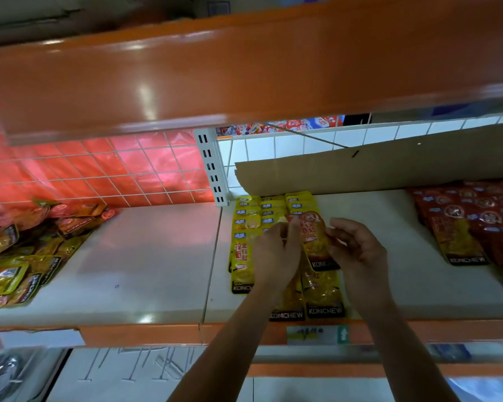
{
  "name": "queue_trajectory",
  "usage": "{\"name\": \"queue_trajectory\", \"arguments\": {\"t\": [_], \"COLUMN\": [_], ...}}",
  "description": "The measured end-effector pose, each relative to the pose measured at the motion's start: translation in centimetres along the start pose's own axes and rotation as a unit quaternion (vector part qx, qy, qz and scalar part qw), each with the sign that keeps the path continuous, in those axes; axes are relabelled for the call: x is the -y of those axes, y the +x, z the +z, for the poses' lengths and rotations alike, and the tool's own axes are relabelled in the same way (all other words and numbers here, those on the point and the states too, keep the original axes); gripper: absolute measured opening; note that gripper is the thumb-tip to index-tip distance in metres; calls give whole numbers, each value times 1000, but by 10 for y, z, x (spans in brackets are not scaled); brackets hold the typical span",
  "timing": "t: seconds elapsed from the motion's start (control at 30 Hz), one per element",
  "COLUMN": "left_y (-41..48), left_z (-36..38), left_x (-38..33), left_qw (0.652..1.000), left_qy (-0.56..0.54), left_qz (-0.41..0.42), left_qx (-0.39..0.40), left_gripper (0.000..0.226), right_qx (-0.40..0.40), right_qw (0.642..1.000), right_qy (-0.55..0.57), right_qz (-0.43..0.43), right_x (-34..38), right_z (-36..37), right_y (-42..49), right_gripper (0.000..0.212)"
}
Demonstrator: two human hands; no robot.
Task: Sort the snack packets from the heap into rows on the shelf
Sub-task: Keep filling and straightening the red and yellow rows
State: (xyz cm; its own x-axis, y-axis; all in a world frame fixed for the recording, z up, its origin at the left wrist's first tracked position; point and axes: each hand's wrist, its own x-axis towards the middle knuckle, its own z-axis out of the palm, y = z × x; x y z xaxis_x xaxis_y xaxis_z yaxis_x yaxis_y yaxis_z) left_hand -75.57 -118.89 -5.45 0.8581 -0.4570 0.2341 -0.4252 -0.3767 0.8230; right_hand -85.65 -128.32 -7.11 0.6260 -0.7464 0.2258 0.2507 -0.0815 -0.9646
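Note:
An orange-and-yellow snack packet (317, 242) with a black KONCHEW band is held above the white shelf (151, 256) by both hands. My left hand (276, 256) pinches its left edge and my right hand (357, 250) grips its right edge. Beneath it lie overlapping rows of yellow packets (247, 227) running from the back of the shelf to the front edge, partly hidden by my hands. A loose heap of mixed yellow and orange packets (21, 250) is piled at the far left. A row of red packets (474, 224) lies at the right.
An orange upper shelf (244, 68) overhangs close above. A cardboard sheet (375, 169) leans along the back right. A white wire grid (99, 175) with red bags behind it and a slotted upright post (212, 166) form the back. Bare shelf lies between heap and rows.

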Motion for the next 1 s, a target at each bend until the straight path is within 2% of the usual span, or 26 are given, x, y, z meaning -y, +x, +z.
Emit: {"name": "queue_trajectory", "arguments": {"t": [0.13,0.23,0.3,0.43,0.57,0.67,1.0], "left_y": [-3,-9,-13,-20,-33,-41,-43], "left_z": [38,73,97,143,185,211,240], "left_x": [-22,-39,-51,-74,-93,-102,-117], "left_qw": [982,975,973,963,965,967,983], "left_qy": [-147,-181,-188,-183,-148,-134,-27], "left_qz": [-92,-100,-102,-132,-140,-154,-107], "left_qx": [76,77,90,148,164,155,145], "left_gripper": [19,7,10,22,18,5,23], "right_qx": [3,-15,-29,-59,-96,-112,-81], "right_qw": [998,993,985,964,936,934,930], "right_qy": [-61,-120,-168,-258,-339,-339,-356], "right_qz": [-16,-6,1,-16,-5,23,47], "right_x": [6,10,13,19,20,22,21], "right_z": [-36,-70,-95,-147,-197,-225,-260], "right_y": [9,17,23,30,37,42,47], "right_gripper": [45,37,32,23,21,25,20]}}
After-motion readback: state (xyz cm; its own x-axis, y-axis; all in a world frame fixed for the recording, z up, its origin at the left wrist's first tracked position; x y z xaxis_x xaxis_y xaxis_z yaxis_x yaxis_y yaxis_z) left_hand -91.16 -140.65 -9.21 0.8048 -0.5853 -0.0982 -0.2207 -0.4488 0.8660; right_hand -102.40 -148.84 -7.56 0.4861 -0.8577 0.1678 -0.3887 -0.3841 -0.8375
